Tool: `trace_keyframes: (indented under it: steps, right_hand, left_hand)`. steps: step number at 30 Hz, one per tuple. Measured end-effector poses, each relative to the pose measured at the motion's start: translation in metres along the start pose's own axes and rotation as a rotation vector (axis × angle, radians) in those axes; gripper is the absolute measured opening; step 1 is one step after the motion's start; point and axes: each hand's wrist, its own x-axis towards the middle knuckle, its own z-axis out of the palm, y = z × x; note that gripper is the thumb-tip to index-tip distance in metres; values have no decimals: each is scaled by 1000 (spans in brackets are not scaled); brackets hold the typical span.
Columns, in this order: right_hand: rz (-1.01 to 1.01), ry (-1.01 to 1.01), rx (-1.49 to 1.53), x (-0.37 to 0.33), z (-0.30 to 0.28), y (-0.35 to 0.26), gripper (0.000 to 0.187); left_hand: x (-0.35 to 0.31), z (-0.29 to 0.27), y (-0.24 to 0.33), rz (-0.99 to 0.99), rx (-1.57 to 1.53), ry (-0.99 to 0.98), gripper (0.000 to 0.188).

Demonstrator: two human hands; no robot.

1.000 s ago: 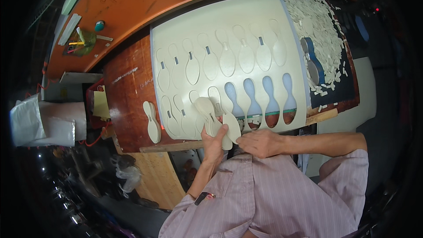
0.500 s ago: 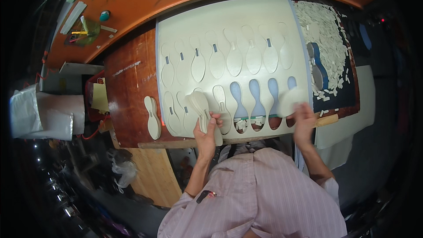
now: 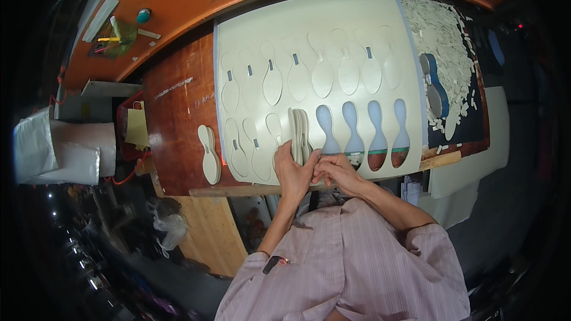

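Standing nearly on edge, a stack of cream insoles (image 3: 299, 134) is located directly in front of the person, above the lower part of a cream sheet (image 3: 309, 15). The left hand (image 3: 292, 172) grasps the stack near its lower end, fingers on the left side, thumb toward the right. The right hand (image 3: 338, 172) is just beside the left thumb, below and to the right of the stack, with its fingers bent; whether it pinches anything cannot be determined. To the right of the stack, the sheet's lower row shows four sole-shaped openings (image 3: 352, 128), with pale blue and red-brown surfaces visible through them. The upper row carries eight sole-shaped outlines, several with a small rectangular slot. A second pile of insoles (image 3: 210, 157) lies on the red-brown tabletop (image 3: 178, 125), left of the sheet and well apart from both hands. Right of the sheet, a blue-sided cutting die (image 3: 437, 92) lies beside a heap of small cream offcuts (image 3: 443, 38). An orange beam (image 3: 190, 0) spans the far side, bearing a green button (image 3: 143, 16).
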Motion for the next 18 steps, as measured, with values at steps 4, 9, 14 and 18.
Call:
trace_keyframes:
  steps: [4, 9, 14, 18]
  right_hand:
    - [-7, 7, 7, -11, 6, -4, 21]
    - [-587, 422, -740, -37, 36, -24, 23]
    - [-725, 360, -833, -12, 60, -47, 32]
    - [-947, 362, -1204, 12, 46, -36, 23]
  left_hand:
    - [8, -14, -5, 49, -12, -40, 45]
    - [5, -54, -11, -392, -806, -229, 34]
    - [-2, -63, -1, -359, -945, -363, 33]
    - [-7, -67, 1, -355, -841, -391, 30]
